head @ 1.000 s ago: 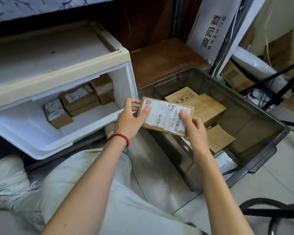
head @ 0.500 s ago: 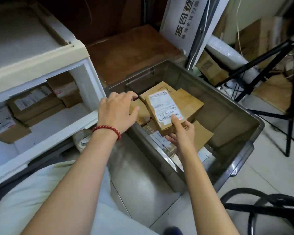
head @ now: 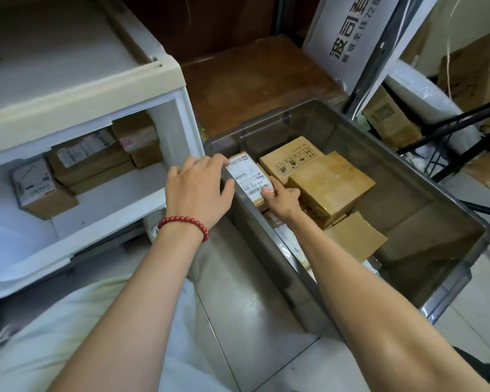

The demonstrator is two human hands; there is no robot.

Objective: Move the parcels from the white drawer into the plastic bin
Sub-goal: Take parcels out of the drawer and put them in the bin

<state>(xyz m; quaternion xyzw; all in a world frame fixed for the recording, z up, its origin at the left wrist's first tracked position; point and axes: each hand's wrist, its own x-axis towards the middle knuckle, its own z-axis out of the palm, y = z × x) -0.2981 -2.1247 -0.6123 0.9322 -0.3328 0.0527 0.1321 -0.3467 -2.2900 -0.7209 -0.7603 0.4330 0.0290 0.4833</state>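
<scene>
Brown cardboard parcel point(head: 248, 178), white-labelled, lies inside the grey see-through plastic bin point(head: 450, 292) (beside plain brown boxes point(head: 331, 185)); left hand point(head: 195, 188) grips its left edge, right hand point(head: 280, 199) pinches its near end.

Tiled floor point(head: 255, 306), grey.
Plastic bin point(head: 280, 273) sits on it right of centre; black cable point(head: 481, 366) lower right; trousered leg point(head: 68, 335) lower left.
</scene>
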